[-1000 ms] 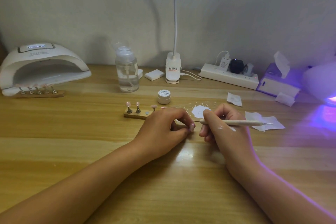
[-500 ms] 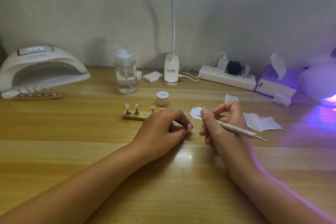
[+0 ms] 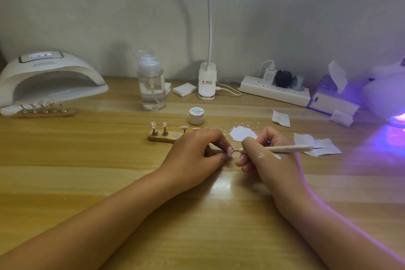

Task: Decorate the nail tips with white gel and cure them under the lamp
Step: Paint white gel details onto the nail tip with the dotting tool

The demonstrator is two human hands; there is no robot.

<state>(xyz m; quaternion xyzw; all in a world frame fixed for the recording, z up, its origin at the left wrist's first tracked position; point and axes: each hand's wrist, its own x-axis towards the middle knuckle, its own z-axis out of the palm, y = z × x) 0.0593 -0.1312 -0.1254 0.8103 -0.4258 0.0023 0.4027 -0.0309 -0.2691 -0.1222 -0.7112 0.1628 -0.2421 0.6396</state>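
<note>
— Left hand [image 3: 195, 155]?
— Pinching a pink tip [image 3: 229, 151] between thumb and forefinger, low at the table [image 3: 87, 160].
— Right hand [image 3: 269, 160]?
— Curled tight round a pen [image 3: 285, 149], pencil-style. Holding its metal point at the tip's face; cannot tell whether touching. Smeared white on the back.
— Beyond?
— Noted gel [image 3: 242, 133] puddled just behind the right hand, jar [image 3: 196, 115] behind that. Noted holder [image 3: 164, 137] behind the left hand. Noted lamp [image 3: 48, 81] far left, second holder [image 3: 47, 113] at its mouth.

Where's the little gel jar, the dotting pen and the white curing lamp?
gel jar [image 3: 196, 111], head view, on its labelled lid.
dotting pen [image 3: 287, 149], head view, on its pale shaft, about mid-length.
curing lamp [image 3: 70, 67], head view, on its white top shell.
</note>
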